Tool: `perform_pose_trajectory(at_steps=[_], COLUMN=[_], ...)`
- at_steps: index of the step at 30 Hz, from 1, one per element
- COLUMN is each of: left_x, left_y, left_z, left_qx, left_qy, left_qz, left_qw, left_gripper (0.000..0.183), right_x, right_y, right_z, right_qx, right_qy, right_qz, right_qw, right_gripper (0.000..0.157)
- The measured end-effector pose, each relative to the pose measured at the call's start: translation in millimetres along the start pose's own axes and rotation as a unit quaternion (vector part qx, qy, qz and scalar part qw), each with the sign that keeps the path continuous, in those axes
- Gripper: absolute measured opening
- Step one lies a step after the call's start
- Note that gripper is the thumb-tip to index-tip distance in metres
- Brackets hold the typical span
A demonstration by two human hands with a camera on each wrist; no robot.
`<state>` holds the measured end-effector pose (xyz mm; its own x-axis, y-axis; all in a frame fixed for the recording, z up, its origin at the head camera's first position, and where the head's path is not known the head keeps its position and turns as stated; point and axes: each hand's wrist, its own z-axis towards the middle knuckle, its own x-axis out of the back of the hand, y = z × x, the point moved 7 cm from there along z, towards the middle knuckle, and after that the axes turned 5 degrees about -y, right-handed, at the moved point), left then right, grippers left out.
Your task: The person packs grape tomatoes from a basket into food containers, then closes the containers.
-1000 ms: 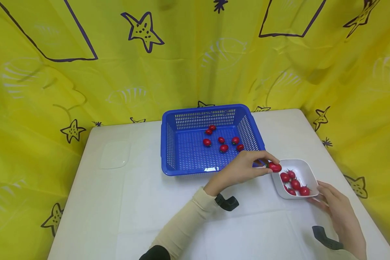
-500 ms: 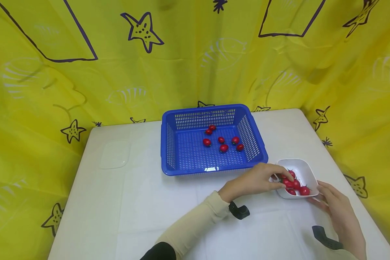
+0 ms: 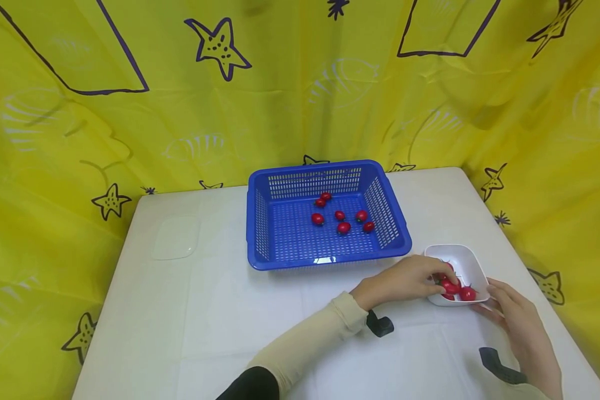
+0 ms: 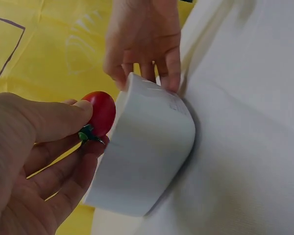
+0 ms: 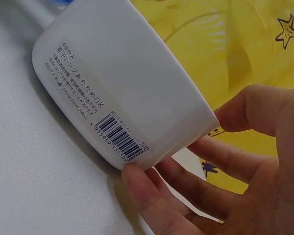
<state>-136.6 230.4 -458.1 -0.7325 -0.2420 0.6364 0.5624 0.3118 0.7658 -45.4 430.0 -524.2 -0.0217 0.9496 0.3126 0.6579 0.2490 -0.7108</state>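
Note:
My left hand (image 3: 410, 279) reaches into the white plastic container (image 3: 471, 269), pinching a red cherry tomato (image 4: 103, 116) between thumb and fingers. In the left wrist view its green calyx faces down, and the fruit overlaps the container's rim. Several more cherry tomatoes (image 3: 468, 293) lie inside, partly hidden by the left fingers. At the near right corner my right hand (image 3: 522, 325) holds the container, one finger at the rim and others against the lower side. The right wrist view shows a printed label with a barcode (image 5: 120, 137) on the container's outer side.
A blue mesh basket (image 3: 280, 265) with several cherry tomatoes (image 3: 343, 228) on its floor stands at the back of the white-covered table (image 3: 230, 322). A clear flat lid (image 3: 175, 239) lies at the left. Yellow patterned curtain (image 3: 280, 111) borders the table behind and on both sides.
My left hand has moved right and down with the cherry tomato, from the container's left rim to within it. The right hand and the container have stayed in place.

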Motion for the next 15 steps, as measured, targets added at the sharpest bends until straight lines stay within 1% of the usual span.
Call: perform_pose_trajectory(at_steps=[2,5,8,11,15], left_x=[-2.9,-7.4,-11.8,-14.8,-15.8], left_y=[-0.7,-1.3,0.3,3.6,6.3], left_z=[3.1,6.5,8.5,9.3,9.2], left_qx=[0.005,0.014,0.012,0.001,-0.004], left_qy=[-0.005,-0.012,-0.016,-0.017,-0.017], left_qz=[0.02,0.062,0.097,0.116,0.12], left_qw=[0.9998,0.9979,0.9951,0.9931,0.9927], left_gripper=[0.029,0.03,0.029,0.028,0.027], right_x=[0.5,0.2,-0.2,-0.5,-0.5], right_y=[1,1,0,0,0], right_z=[0,-1,-2,-2,-3], right_qx=[-0.001,0.003,0.012,0.015,0.01], right_qy=[-0.002,0.002,-0.001,-0.004,-0.001], right_qz=[0.006,0.004,0.002,0.002,-0.003], right_qw=[1.0,1.0,1.0,1.0,1.0], right_gripper=[0.087,0.087,0.086,0.084,0.086])
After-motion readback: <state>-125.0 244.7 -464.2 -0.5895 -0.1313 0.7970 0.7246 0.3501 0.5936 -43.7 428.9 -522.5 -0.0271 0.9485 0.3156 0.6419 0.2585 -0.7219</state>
